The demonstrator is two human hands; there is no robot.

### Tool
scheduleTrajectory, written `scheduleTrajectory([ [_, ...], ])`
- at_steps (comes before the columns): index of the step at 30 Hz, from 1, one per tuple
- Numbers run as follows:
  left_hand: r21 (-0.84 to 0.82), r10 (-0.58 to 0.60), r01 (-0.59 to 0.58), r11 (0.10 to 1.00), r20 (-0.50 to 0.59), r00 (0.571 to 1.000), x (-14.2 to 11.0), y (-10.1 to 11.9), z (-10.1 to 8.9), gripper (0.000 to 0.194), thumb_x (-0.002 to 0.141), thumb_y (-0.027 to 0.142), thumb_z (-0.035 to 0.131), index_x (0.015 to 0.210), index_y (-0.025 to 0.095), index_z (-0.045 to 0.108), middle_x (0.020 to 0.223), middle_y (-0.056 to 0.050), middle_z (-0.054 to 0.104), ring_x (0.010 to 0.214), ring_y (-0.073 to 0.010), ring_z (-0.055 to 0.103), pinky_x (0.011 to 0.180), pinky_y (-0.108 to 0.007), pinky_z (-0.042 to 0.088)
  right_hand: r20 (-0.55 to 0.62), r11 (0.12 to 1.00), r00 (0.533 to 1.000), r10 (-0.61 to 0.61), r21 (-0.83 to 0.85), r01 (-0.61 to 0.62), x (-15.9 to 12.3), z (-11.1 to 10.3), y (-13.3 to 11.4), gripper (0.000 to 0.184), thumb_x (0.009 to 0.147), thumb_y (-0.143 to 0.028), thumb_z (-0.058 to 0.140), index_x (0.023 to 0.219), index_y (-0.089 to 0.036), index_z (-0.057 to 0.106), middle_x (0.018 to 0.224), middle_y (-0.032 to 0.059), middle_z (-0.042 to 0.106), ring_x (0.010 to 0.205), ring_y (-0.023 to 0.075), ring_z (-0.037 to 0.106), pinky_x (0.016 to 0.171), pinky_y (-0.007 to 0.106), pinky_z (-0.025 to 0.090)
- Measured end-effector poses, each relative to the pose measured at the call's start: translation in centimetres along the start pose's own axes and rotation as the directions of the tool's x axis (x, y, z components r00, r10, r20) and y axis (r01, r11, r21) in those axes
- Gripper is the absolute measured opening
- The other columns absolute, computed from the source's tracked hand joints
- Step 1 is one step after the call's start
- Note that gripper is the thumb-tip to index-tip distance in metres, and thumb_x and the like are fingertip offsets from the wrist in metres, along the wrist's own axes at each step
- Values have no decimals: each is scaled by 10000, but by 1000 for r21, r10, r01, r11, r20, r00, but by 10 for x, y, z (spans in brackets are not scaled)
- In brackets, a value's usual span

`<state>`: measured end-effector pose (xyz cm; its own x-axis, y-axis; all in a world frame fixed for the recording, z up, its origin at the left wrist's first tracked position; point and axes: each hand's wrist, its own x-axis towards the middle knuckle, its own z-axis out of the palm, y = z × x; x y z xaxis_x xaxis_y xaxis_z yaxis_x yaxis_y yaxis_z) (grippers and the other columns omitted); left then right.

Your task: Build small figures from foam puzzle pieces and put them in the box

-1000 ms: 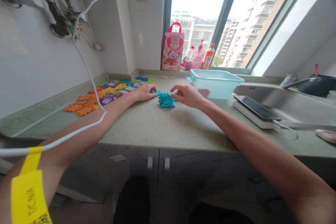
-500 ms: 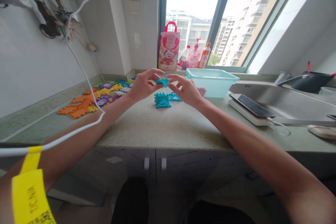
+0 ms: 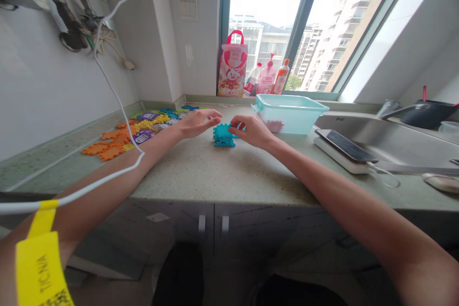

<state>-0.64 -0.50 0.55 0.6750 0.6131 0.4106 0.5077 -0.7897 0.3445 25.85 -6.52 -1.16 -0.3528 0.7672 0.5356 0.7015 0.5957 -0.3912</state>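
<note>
A small structure of toothed blue interlocking blocks [image 3: 223,136] stands on the counter in front of me, more blue showing behind my right fingers. My right hand [image 3: 253,131] is beside its upper right, thumb and fingers closed on a blue piece at the top. The fingers cover most of that contact. To the upper left, my left hand [image 3: 201,123] has its fingers stretched toward the structure, with nothing visible in them. Past my left forearm lie flat toothed pieces in several colours, including orange pieces [image 3: 113,146] and purple pieces [image 3: 142,136].
A translucent teal bin [image 3: 294,119] with something reddish inside stands behind my right hand. Right of it, a phone [image 3: 344,146] lies on a white block by the sink [image 3: 401,148]. A white cable [image 3: 111,86] with a yellow tag [image 3: 45,267] crosses the left side.
The blue piece that was held up between both hands has come down to the structure with my right hand. My left hand has let go and drawn slightly left and down.
</note>
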Motion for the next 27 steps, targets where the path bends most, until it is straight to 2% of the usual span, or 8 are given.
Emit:
scheduleTrajectory([
  [3,24,-46,43,999,154,987,0,-5,6,837,913,814,629,1488,209,683,1307,-129,791,1148,-299,748,886,-337,549,54,999,999,2,-46,1,0,2,3,59,903,-271,779,924,-218,794,900,30,812,778,172,687,754,295,474],
  [5,64,-81,70,996,202,976,0,-7,9,933,804,779,771,1541,220,647,1267,-123,799,1118,-302,756,874,-336,545,69,999,998,11,-47,-8,0,3,4,88,893,-259,790,972,-222,802,917,25,816,773,166,680,744,290,463],
  [7,74,-101,87,994,219,971,0,-8,12,971,748,740,839,1552,234,638,1211,-109,810,1070,-290,764,849,-327,541,60,999,998,22,-41,-20,0,3,4,146,908,-270,786,1046,-225,798,932,23,818,762,159,674,730,285,454],
  [13,-3,-79,82,997,237,968,0,-12,8,750,796,618,839,1414,207,732,1092,-86,824,994,-247,772,772,-286,520,21,993,997,72,-95,-70,0,-1,3,163,960,-294,759,1101,-222,798,938,23,826,765,159,699,742,282,456],
  [18,-101,7,23,995,286,958,0,-15,4,464,825,492,823,1202,222,822,1049,-64,837,980,-226,772,794,-282,537,122,976,977,175,-151,-156,0,-3,1,205,1002,-322,725,1120,-206,845,882,38,835,731,177,730,755,296,484],
  [21,-168,42,11,986,308,951,-1,-16,5,353,831,438,827,1122,240,849,1025,-46,846,973,-215,774,803,-281,545,144,973,974,174,-179,-147,0,-3,3,217,1007,-321,707,1099,-203,864,826,39,828,744,197,740,758,307,484],
  [24,-227,27,43,973,296,955,-1,-15,10,357,811,441,869,1097,228,857,954,-46,848,897,-203,773,782,-287,543,147,982,980,137,-153,-114,1,0,5,225,1002,-285,687,1098,-199,871,841,43,830,769,194,735,764,302,479],
  [27,-282,-19,96,954,265,964,0,-15,15,514,739,469,939,1167,202,838,898,-53,839,806,-193,753,743,-293,542,174,990,978,112,-102,-95,2,1,4,283,1031,-276,614,1106,-178,868,804,44,807,737,182,700,726,296,461],
])
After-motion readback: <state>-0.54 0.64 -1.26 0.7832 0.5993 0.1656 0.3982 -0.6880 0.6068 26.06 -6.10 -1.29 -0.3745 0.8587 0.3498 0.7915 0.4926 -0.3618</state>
